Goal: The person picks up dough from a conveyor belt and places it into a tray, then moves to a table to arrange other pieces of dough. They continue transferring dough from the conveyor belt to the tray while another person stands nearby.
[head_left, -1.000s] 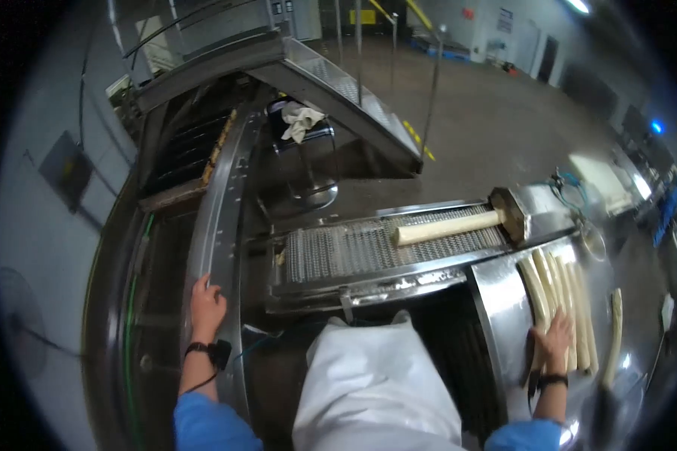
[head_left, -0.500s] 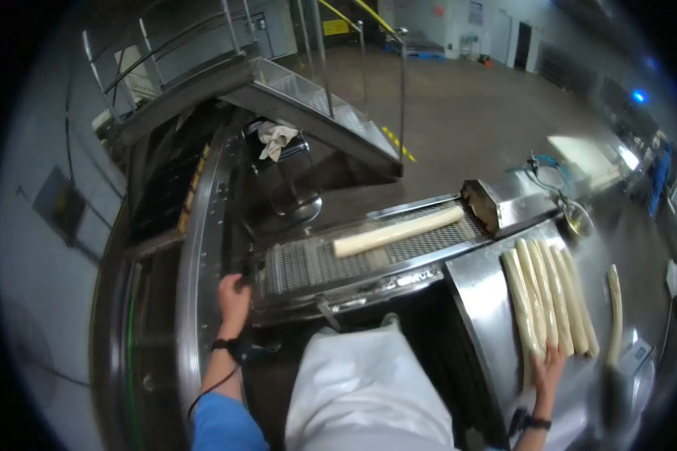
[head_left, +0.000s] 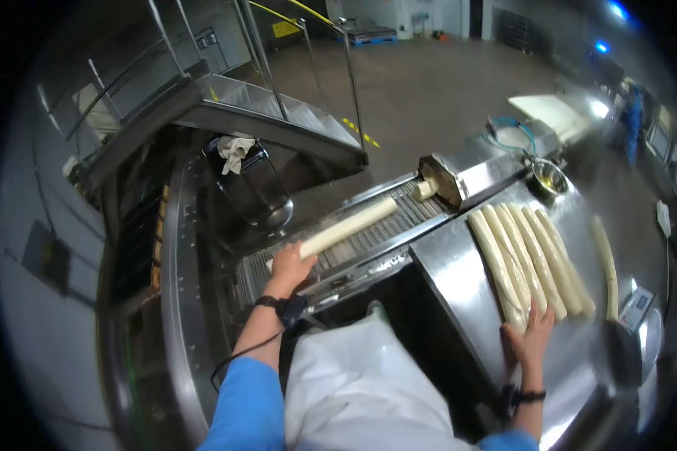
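Note:
A long pale dough log (head_left: 353, 224) lies along the metal mesh conveyor (head_left: 252, 279). My left hand (head_left: 288, 269) is closed over the log's near left end, partly hiding it. To the right, several similar dough logs (head_left: 496, 259) lie side by side on the steel table (head_left: 447, 274). My right hand (head_left: 530, 342) touches their near ends with its fingers spread, holding none of them. Another short dough end (head_left: 426, 189) shows at the mouth of the metal housing (head_left: 496, 165) at the conveyor's far end.
One separate dough log (head_left: 606, 263) lies farther right, near a scale (head_left: 639, 310). A metal bowl (head_left: 547, 179) stands behind the row. A curved metal rail (head_left: 180, 301) runs at left, with a chair (head_left: 259, 188) holding a cloth and metal stairs (head_left: 278, 120) beyond.
My left hand has moved right, from beside the rail onto the dough log. That log has travelled left along the conveyor, and another dough end has appeared at the housing. My view has shifted.

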`<state>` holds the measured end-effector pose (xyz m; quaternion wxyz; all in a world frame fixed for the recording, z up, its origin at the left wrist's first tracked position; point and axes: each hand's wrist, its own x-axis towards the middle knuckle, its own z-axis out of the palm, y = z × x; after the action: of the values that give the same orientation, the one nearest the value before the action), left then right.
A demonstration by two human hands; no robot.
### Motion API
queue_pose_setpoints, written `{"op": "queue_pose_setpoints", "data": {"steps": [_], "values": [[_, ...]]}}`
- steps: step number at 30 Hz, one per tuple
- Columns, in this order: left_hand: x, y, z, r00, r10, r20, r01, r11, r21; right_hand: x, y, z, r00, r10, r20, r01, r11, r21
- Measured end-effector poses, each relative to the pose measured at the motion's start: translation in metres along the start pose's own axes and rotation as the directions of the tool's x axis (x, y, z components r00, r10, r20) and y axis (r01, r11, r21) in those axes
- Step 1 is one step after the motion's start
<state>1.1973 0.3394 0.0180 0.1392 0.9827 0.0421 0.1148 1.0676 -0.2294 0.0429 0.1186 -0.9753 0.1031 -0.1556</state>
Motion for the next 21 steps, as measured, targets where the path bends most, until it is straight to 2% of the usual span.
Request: {"op": "queue_pose_setpoints", "data": {"steps": [2,3,4,6,7,8,12,14,15,16,17,18,20,21], "values": [[-0.006,0.003,0.003,0.999,0.049,0.021,-0.047,0.995,-0.084,0.009,-0.001,0.005,1.000,0.015,-0.016,-0.015,1.000,-0.024],[-0.013,0.012,0.001,0.998,0.063,0.009,-0.060,0.982,-0.182,0.013,-0.002,0.008,0.999,0.012,-0.046,-0.014,0.999,-0.042],[-0.021,0.018,-0.003,0.998,0.064,0.019,-0.060,0.982,-0.181,0.017,-0.004,0.013,0.999,0.018,-0.039,-0.019,0.999,-0.044],[-0.039,0.029,-0.011,0.979,0.197,-0.049,-0.202,0.968,-0.148,0.022,-0.005,0.017,0.996,0.069,-0.058,-0.075,0.992,-0.103],[-0.047,0.025,-0.010,0.965,0.227,-0.132,-0.243,0.962,-0.127,0.023,-0.009,0.016,0.994,0.099,-0.034,-0.102,0.989,-0.104],[-0.054,0.016,-0.013,0.965,0.227,-0.128,-0.243,0.962,-0.127,0.024,-0.011,0.014,0.994,0.101,-0.031,-0.104,0.989,-0.104],[-0.083,-0.023,-0.041,0.987,0.152,-0.059,-0.156,0.985,-0.076,0.012,-0.016,0.003,0.999,0.030,-0.028,-0.034,0.988,-0.149],[-0.097,-0.042,-0.048,0.999,-0.002,-0.041,-0.001,0.998,-0.068,0.001,-0.019,-0.001,0.999,0.015,-0.033,-0.021,0.981,-0.194],[-0.103,-0.046,-0.049,0.999,0.012,-0.035,-0.014,0.997,-0.070,-0.005,-0.020,-0.002,0.998,-0.043,-0.043,0.036,0.988,-0.147],[-0.109,-0.049,-0.049,0.997,-0.045,-0.057,0.040,0.995,-0.086,-0.012,-0.023,-0.002,0.994,-0.098,-0.057,0.092,0.991,-0.101],[-0.112,-0.050,-0.047,0.992,-0.099,-0.078,0.091,0.991,-0.102,-0.022,-0.034,-0.001,0.968,-0.131,-0.212,0.153,0.984,0.090],[-0.114,-0.049,-0.043,0.995,-0.077,-0.071,0.070,0.992,-0.101,-0.029,-0.043,0.004,0.970,-0.109,-0.216,0.131,0.988,0.088],[-0.112,-0.044,-0.035,0.935,-0.328,0.136,0.355,0.861,-0.364,-0.038,-0.060,0.017,0.931,-0.246,-0.269,0.333,0.872,0.358],[-0.113,-0.016,-0.046,0.827,-0.394,0.401,0.555,0.457,-0.696,-0.044,-0.078,0.020,0.974,-0.195,-0.117,0.227,0.788,0.573]]}}
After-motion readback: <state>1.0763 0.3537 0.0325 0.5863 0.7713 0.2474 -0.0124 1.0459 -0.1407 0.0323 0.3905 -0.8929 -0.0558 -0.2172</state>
